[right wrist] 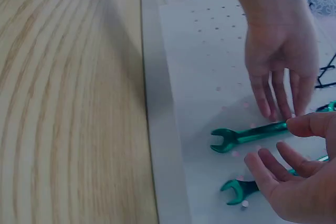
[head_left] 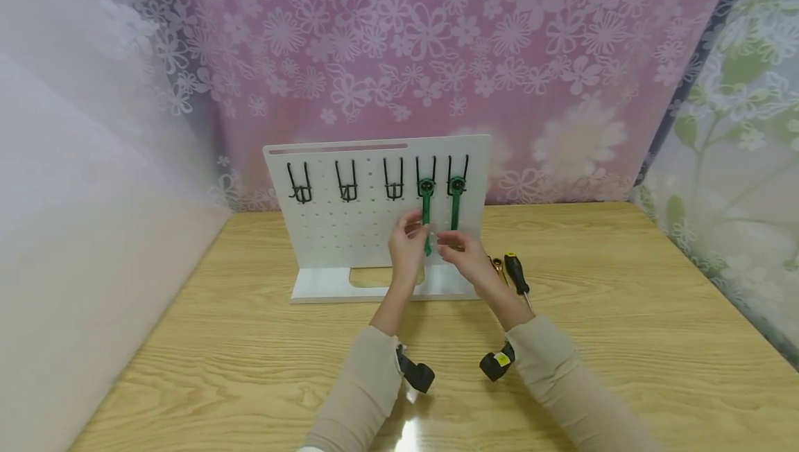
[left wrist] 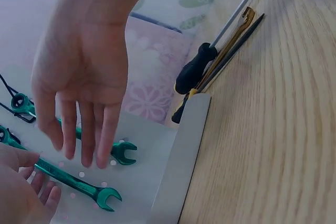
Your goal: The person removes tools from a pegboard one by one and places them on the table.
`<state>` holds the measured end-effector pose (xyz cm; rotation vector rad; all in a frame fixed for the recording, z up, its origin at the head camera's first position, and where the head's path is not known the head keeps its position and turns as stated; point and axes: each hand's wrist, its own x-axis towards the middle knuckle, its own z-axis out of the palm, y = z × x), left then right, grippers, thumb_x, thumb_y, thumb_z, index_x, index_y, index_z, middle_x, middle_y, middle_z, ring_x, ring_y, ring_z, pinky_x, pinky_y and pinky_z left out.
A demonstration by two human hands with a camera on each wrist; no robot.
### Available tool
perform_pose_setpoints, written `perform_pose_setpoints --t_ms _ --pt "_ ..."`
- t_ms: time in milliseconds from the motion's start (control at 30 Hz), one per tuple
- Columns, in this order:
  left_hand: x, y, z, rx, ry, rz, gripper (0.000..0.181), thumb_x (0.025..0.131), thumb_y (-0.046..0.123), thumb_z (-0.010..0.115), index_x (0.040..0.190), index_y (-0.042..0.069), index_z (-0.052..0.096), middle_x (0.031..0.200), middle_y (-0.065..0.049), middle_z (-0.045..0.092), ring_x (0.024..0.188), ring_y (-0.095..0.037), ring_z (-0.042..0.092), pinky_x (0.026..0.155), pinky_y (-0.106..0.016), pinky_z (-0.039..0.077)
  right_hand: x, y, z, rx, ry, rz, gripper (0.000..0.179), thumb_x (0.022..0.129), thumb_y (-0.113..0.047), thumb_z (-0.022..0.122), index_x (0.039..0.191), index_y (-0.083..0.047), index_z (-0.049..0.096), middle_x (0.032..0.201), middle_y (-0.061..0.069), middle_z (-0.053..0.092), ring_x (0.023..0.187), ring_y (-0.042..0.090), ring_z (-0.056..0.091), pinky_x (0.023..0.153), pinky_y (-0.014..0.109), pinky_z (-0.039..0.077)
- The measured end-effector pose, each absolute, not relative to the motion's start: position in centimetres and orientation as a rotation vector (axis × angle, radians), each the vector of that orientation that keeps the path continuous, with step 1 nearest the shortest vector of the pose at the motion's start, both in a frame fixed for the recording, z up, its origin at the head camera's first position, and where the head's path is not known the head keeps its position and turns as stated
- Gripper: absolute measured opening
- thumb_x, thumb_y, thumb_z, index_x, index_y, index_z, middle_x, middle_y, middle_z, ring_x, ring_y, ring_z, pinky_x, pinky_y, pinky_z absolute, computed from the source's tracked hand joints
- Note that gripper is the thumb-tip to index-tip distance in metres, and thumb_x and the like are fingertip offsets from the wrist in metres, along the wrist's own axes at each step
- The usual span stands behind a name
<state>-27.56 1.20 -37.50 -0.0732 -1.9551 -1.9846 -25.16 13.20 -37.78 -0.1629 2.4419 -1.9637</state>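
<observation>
Two green wrenches hang by their ring ends from hooks on a white pegboard [head_left: 331, 230], their open-end jaws pointing down. My left hand [head_left: 407, 247] is beside the left green wrench [left wrist: 71, 180], thumb and fingers spread loosely around the shaft; whether they touch it is hard to tell. Near the right green wrench [head_left: 456, 204], my right hand [head_left: 465, 256] hovers with its fingers apart and nothing in them. In the right wrist view, the right hand [right wrist: 302, 174] partly covers that wrench's shaft.
Three more black double hooks [head_left: 346, 181] line the board to the left. On the wooden table [head_left: 250, 369], right of the board's base, lie a black screwdriver [head_left: 514, 273], a gold-coloured wrench [left wrist: 231, 40] and a slim dark tool [left wrist: 236, 48]. Floral curtains stand behind.
</observation>
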Motion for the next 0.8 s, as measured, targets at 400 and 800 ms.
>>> perform_pose_setpoints --t_ms 400,800 --pt "-27.1 1.6 -38.1 -0.069 -1.94 -1.951 0.019 0.085 -0.002 0.061 0.104 -0.001 0.063 0.095 -0.009 0.062 0.089 -0.023 0.058 0.079 -0.03 0.048 -25.8 11.6 -39.5 -0.229 2.723 -1.687 0.031 0.088 -0.003 0.056 0.118 0.006 0.054 0.107 0.021 0.059 0.1 0.035 0.055 0.083 0.044 0.046" --pt "-26.5 1.7 -37.8 -0.033 -1.893 -2.055 0.016 0.086 -0.002 0.061 0.101 0.0 0.064 0.094 -0.009 0.063 0.086 -0.022 0.058 0.073 -0.031 0.049 -25.0 11.8 -39.3 -0.311 2.742 -1.676 0.019 0.086 0.007 0.054 0.104 0.006 0.058 0.089 0.017 0.062 0.077 0.028 0.062 0.067 0.034 0.053"
